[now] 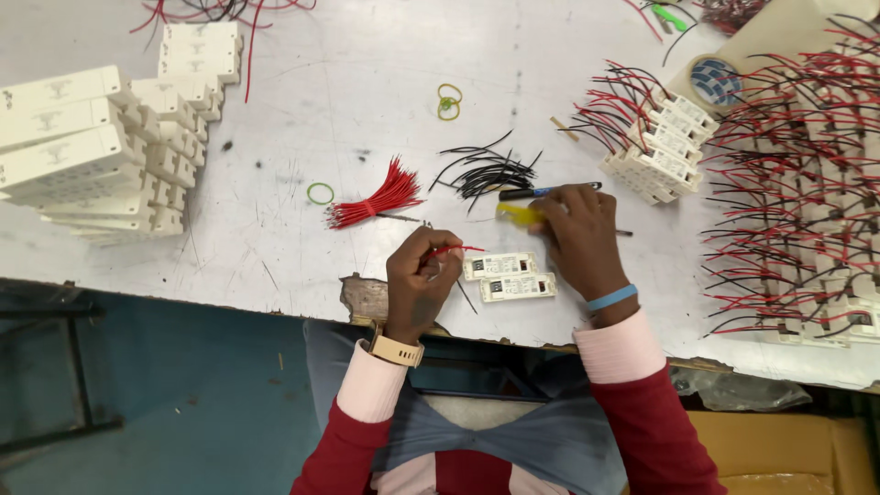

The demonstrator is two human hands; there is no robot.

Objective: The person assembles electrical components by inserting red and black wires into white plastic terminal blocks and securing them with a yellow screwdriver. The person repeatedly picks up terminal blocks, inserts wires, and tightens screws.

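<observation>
Your left hand (420,280) is bare, and on that wrist you wear a watch (396,349) with a pale tan strap and a gold-coloured edge. Your right hand (577,234) is bare too, with a thin light-blue band (611,298) round the wrist. Both arms carry the same layers: a pale pink ribbed cuff (369,384) at the left wrist and its twin (621,348) at the right, each running into a dark red sleeve (669,431). The left red sleeve (332,454) sits at 7 o'clock in the view, the right at 5 o'clock. Over your lap lies a grey-blue cloth (513,440), creased and folded at the middle.
</observation>
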